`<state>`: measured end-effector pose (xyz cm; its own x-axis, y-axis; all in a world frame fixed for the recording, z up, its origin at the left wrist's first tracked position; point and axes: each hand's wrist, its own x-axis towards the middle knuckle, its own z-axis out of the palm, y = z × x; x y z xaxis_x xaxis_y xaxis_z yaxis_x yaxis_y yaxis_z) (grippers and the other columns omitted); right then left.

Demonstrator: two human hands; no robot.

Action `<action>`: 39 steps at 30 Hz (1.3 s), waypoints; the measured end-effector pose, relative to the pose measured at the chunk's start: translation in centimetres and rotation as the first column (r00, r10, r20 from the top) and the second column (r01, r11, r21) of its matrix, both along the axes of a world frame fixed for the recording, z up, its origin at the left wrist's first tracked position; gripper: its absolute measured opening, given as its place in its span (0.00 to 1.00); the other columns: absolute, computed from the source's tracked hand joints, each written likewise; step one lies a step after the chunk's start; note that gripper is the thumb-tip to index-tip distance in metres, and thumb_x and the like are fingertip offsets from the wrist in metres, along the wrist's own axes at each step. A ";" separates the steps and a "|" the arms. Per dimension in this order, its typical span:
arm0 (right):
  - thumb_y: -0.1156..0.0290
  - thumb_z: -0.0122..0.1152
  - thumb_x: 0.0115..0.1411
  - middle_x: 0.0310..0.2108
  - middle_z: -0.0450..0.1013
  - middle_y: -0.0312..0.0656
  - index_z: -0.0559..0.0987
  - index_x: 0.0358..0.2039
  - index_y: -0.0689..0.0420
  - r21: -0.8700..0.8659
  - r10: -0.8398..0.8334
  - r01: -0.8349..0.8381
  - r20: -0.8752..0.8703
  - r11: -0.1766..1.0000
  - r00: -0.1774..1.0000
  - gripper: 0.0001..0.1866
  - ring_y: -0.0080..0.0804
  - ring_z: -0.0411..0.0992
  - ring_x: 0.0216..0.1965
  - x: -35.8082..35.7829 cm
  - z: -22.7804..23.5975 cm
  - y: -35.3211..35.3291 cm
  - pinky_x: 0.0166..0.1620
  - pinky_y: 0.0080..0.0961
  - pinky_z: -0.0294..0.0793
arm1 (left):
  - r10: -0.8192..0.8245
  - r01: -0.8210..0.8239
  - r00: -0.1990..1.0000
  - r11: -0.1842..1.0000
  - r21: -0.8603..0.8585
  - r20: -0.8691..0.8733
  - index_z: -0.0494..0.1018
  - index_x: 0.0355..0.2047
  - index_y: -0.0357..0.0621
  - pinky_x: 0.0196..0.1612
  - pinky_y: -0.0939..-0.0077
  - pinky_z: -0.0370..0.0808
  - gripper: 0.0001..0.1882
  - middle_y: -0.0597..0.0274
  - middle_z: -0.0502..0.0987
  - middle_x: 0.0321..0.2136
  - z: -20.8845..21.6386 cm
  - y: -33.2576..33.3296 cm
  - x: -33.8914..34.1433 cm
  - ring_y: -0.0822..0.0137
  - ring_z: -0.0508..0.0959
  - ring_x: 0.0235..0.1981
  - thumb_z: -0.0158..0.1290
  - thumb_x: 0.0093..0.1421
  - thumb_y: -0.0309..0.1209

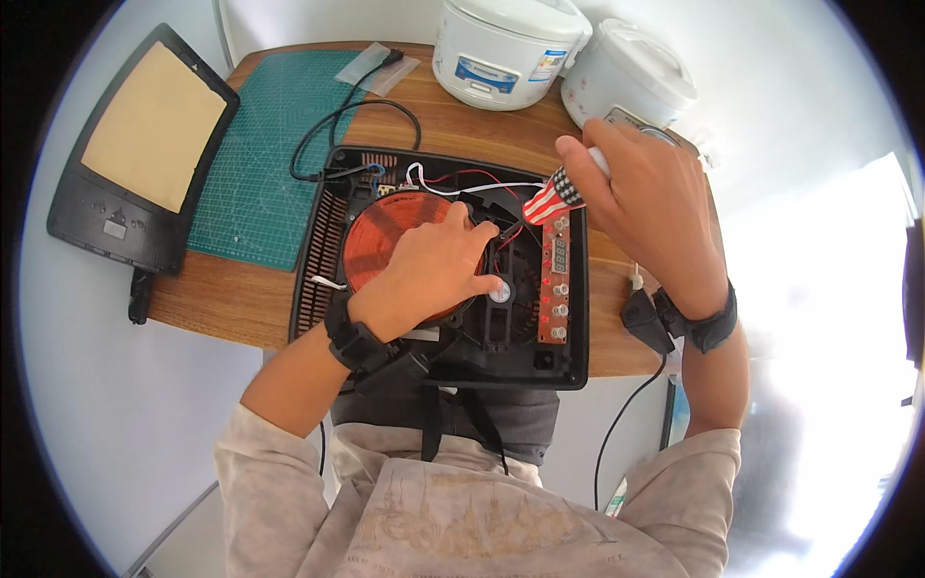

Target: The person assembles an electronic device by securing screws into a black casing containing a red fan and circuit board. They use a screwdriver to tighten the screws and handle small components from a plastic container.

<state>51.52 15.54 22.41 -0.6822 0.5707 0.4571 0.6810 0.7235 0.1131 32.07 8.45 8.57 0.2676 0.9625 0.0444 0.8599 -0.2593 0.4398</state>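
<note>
An opened induction cooker base (568, 366) lies before me, with a round copper coil (381, 226) and a black fan (499, 292) inside. Over the coil and fan rests my left hand (429, 260), its fingers apart and its thumb at the fan's hub. My right hand (646, 193) is closed around a tool with a stars-and-stripes barrel (557, 197); its exact kind is unclear. The tool's dark tip points down toward my left fingertips, and what it touches is hidden. A narrow brown circuit board (553, 308) with lit red lights sits at the right of the base.
At the back stand two white rice cookers (511, 58). A green cutting mat (246, 193) covers the table's left, with a black cooker panel (135, 154) leaning beside it. The black power cord (409, 111) loops behind the base. Near my right wrist hangs a black corded box (646, 323).
</note>
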 end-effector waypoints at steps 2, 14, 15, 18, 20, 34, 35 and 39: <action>0.57 0.65 0.64 0.31 0.75 0.45 0.77 0.36 0.57 -0.064 0.059 -0.066 -0.105 0.996 0.993 0.15 0.49 0.75 0.26 -0.1 -0.4 0.4 0.28 0.41 0.73 | 0.001 -0.001 1.000 1.000 0.006 0.005 0.72 0.60 0.51 0.41 0.51 0.80 0.37 0.47 0.70 0.47 0.0 0.0 0.0 0.43 0.82 0.38 0.62 0.56 0.58; 0.71 0.70 0.59 0.39 0.77 0.42 0.81 0.44 0.58 -0.408 0.127 -0.239 -0.282 0.881 0.951 0.13 0.34 0.77 0.31 2.2 1.2 -1.1 0.35 0.28 0.79 | 0.021 -0.021 1.000 1.000 -0.017 0.005 0.72 0.60 0.51 0.40 0.51 0.80 0.37 0.49 0.70 0.48 0.1 -0.1 0.1 0.44 0.82 0.37 0.63 0.55 0.57; 0.69 0.70 0.59 0.37 0.78 0.43 0.81 0.42 0.59 -0.403 0.110 -0.218 -0.274 0.889 0.955 0.12 0.35 0.77 0.30 2.3 1.3 -0.8 0.34 0.29 0.78 | 0.024 -0.024 1.000 0.999 -0.029 -0.001 0.72 0.60 0.51 0.40 0.51 0.80 0.37 0.49 0.70 0.48 0.5 -0.1 0.1 0.44 0.82 0.37 0.63 0.55 0.56; 0.62 0.69 0.62 0.32 0.79 0.45 0.81 0.37 0.59 -0.293 -0.032 0.022 -0.030 0.956 0.999 0.13 0.40 0.77 0.27 2.1 1.5 0.1 0.31 0.33 0.76 | 0.032 -0.032 0.999 0.999 -0.024 -0.006 0.73 0.60 0.51 0.40 0.51 0.80 0.37 0.49 0.71 0.48 0.4 -0.2 0.2 0.44 0.82 0.38 0.64 0.55 0.56; 0.58 0.66 0.64 0.29 0.79 0.46 0.81 0.35 0.59 -0.184 -0.127 0.144 0.097 0.972 0.987 0.15 0.43 0.76 0.26 1.7 1.4 0.4 0.30 0.35 0.75 | 0.033 -0.033 0.999 0.999 -0.015 -0.003 0.73 0.60 0.51 0.40 0.51 0.80 0.37 0.49 0.71 0.48 0.3 -0.2 0.1 0.45 0.82 0.38 0.64 0.55 0.56; 0.72 0.71 0.58 0.43 0.77 0.44 0.79 0.47 0.55 -0.393 0.188 -0.293 -0.284 0.872 0.940 0.17 0.35 0.79 0.34 2.0 0.6 -1.0 0.32 0.29 0.76 | 0.037 -0.037 0.999 0.999 -0.003 0.011 0.73 0.59 0.50 0.39 0.50 0.80 0.35 0.49 0.70 0.47 0.3 -0.2 0.2 0.44 0.82 0.37 0.64 0.56 0.54; 0.73 0.71 0.57 0.41 0.77 0.44 0.80 0.49 0.54 -0.411 0.182 -0.305 -0.312 0.859 0.933 0.18 0.34 0.80 0.33 2.1 0.6 -1.0 0.31 0.29 0.76 | 0.034 -0.034 0.999 0.999 0.000 0.014 0.73 0.59 0.50 0.39 0.51 0.80 0.35 0.49 0.70 0.47 0.2 -0.2 0.2 0.44 0.82 0.37 0.64 0.56 0.54; 0.68 0.74 0.55 0.27 0.78 0.44 0.83 0.44 0.55 -0.474 0.041 -0.140 -0.213 0.870 0.976 0.16 0.35 0.79 0.25 2.3 1.6 -0.6 0.29 0.29 0.75 | 0.027 -0.027 0.999 1.000 0.000 0.026 0.73 0.59 0.50 0.39 0.51 0.80 0.36 0.49 0.70 0.47 -0.1 -0.2 0.2 0.45 0.83 0.37 0.64 0.55 0.54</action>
